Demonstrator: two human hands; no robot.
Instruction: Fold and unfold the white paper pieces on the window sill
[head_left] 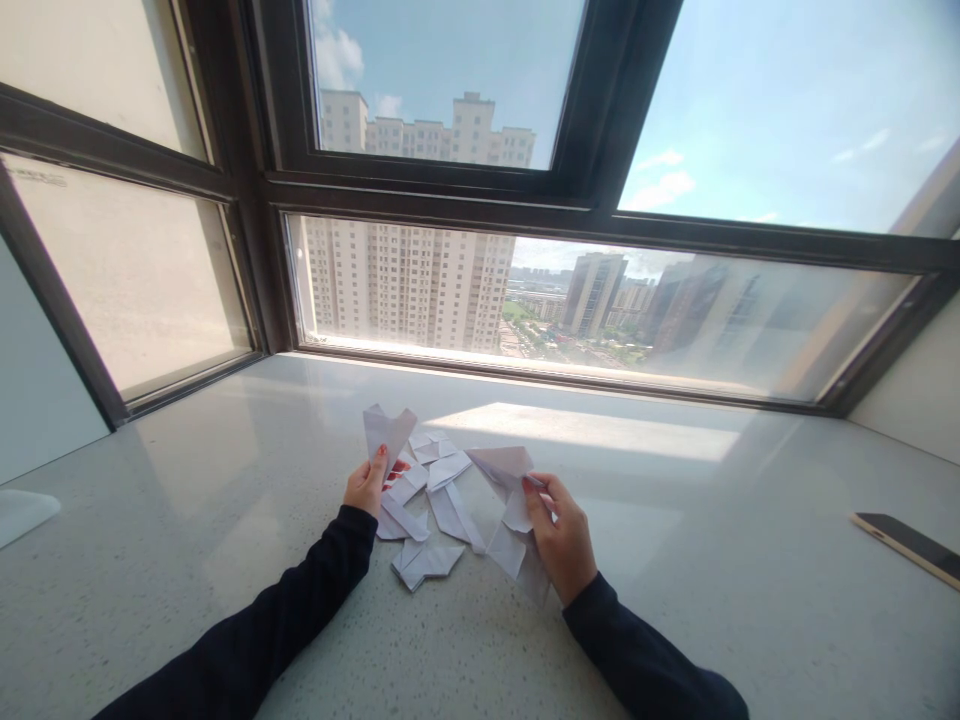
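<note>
My left hand (367, 482) is closed on a folded piece of white paper (386, 432), thumb in front, the paper's notched top pointing up. On the right, my right hand (562, 530) pinches another folded white paper (504, 462), whose pointed end reaches left. Between the hands and beneath them lies a loose pile of folded white paper pieces (454, 512) on the speckled white sill (315, 640). Some pieces overlap, and a few below my right hand are partly hidden by it. The nearest folded piece (427, 562) lies at the front of the pile.
Dark-framed windows (450, 200) rise behind the sill and at the left. A phone (911, 545) lies at the far right. A white rounded object (26, 512), cut off by the picture edge, rests at the far left. Sunlight falls across the back of the sill.
</note>
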